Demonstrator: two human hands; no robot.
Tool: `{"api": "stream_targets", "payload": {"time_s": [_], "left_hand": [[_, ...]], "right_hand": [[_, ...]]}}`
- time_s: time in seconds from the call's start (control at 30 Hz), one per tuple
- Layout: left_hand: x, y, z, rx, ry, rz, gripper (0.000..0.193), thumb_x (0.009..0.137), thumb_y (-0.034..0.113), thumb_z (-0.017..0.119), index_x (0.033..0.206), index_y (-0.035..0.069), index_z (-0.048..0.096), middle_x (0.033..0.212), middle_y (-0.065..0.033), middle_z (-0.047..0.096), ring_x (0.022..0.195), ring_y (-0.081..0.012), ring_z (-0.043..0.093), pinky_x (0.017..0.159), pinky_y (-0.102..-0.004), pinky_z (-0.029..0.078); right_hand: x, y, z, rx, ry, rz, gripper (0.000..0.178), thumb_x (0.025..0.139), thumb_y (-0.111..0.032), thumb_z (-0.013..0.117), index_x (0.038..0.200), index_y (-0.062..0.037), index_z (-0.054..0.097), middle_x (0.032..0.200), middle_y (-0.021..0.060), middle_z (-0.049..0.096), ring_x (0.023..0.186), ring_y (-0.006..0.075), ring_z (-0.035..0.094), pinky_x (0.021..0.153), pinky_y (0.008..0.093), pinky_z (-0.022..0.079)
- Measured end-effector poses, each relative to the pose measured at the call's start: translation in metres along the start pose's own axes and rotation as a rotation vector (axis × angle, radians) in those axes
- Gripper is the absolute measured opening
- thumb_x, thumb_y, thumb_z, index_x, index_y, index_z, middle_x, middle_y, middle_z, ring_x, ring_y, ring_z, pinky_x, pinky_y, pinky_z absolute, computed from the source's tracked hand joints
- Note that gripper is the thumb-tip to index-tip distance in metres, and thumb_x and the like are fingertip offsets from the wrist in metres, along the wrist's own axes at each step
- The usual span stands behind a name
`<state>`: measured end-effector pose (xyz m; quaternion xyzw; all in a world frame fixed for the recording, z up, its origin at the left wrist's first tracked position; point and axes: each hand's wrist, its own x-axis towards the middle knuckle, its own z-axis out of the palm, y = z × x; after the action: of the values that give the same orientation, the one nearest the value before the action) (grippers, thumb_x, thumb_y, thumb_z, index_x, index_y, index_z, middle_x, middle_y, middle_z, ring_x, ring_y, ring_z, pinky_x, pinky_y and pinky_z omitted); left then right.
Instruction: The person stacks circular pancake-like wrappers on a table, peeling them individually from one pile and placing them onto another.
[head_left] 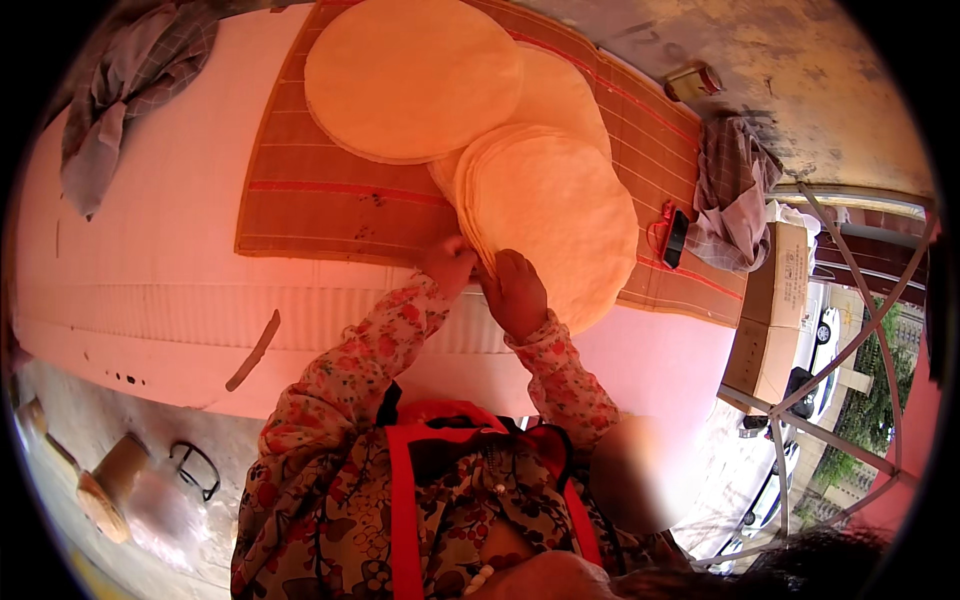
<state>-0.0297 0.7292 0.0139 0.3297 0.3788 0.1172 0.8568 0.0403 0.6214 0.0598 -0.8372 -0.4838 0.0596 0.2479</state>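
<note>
Where the two hands nearly meet, the right hand [518, 295] lies with bent fingers against the near-left edge of a thick stack of thin, round, pale-cream sheets [555, 215], which spreads beyond and to the right of it. Just left of it, the left hand [450, 265] is curled with its fingertips at the same edge; whether either hand pinches a sheet, I cannot tell. Straight beyond the left hand, a large, round, pale-cream pile [410, 75] rests on a brown, red-striped woven mat [330, 220], well apart from the fingers. Well to the right of the right hand, a black, flat, rectangular device [676, 240] lies beside a thin red cord [658, 235]. Left of the left hand and nearer the body, a narrow brown strip [254, 352] lies on a pinkish-white, partly ribbed tabletop [150, 300].
</note>
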Motion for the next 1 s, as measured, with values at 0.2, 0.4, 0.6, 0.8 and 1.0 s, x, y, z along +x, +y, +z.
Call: {"api": "stream_targets", "payload": {"time_s": [0.2,0.4,0.6,0.8,1.0], "left_hand": [[-0.004,0.006,0.022,0.094,-0.301,0.033,0.016,0.083,0.013,0.057,0.095,0.002,0.058,0.087,-0.0057,0.06,0.077,-0.0131,0.059,0.069,-0.024,0.049],[0.032,-0.056,-0.006,0.302,-0.38,-0.164,0.023,0.085,0.019,0.055,0.098,-0.001,0.057,0.088,-0.0052,0.06,0.08,-0.0129,0.058,0.075,-0.0284,0.049],[-0.005,-0.05,-0.005,0.017,-0.361,-0.318,0.043,0.091,0.038,0.05,0.115,0.002,0.051,0.114,-0.0133,0.056,0.103,-0.0239,0.056,0.088,-0.0356,0.047],[-0.056,-0.004,-0.031,-0.547,-0.458,-0.253,0.062,0.094,0.052,0.035,0.137,0.008,0.032,0.138,-0.0115,0.038,0.126,-0.0259,0.039,0.105,-0.0421,0.033],[-0.065,-0.03,-0.078,-0.26,-0.306,-0.26,0.05,0.094,0.032,0.046,0.134,0.005,0.035,0.13,-0.0113,0.047,0.117,-0.024,0.048,0.097,-0.0392,0.041]], "right_hand": [[0.01,0.024,-0.039,0.432,-0.09,0.49,0.018,0.081,-0.016,0.064,0.076,-0.0033,0.052,0.07,0.0078,0.052,0.065,0.0162,0.053,0.058,0.0311,0.045],[0.069,0.048,-0.234,-0.204,0.042,0.1,0.018,0.076,-0.015,0.06,0.078,0.0003,0.05,0.068,0.0198,0.047,0.059,0.0312,0.047,0.056,0.0371,0.04],[0.003,-0.062,-0.251,-0.446,0.093,-0.231,0.024,0.067,0.004,0.057,0.09,0.0002,0.058,0.092,0.0148,0.061,0.075,0.0317,0.056,0.063,0.0388,0.047],[-0.111,-0.036,-0.077,-0.189,-0.197,-0.112,0.03,0.067,0.0,0.053,0.097,-0.0014,0.057,0.106,0.0101,0.06,0.075,0.0266,0.056,0.062,0.0358,0.049],[-0.171,-0.02,0.02,-0.115,-0.036,-0.023,0.035,0.065,0.0,0.056,0.099,-0.002,0.058,0.11,0.0084,0.06,0.079,0.0285,0.056,0.067,0.0365,0.05]]}}
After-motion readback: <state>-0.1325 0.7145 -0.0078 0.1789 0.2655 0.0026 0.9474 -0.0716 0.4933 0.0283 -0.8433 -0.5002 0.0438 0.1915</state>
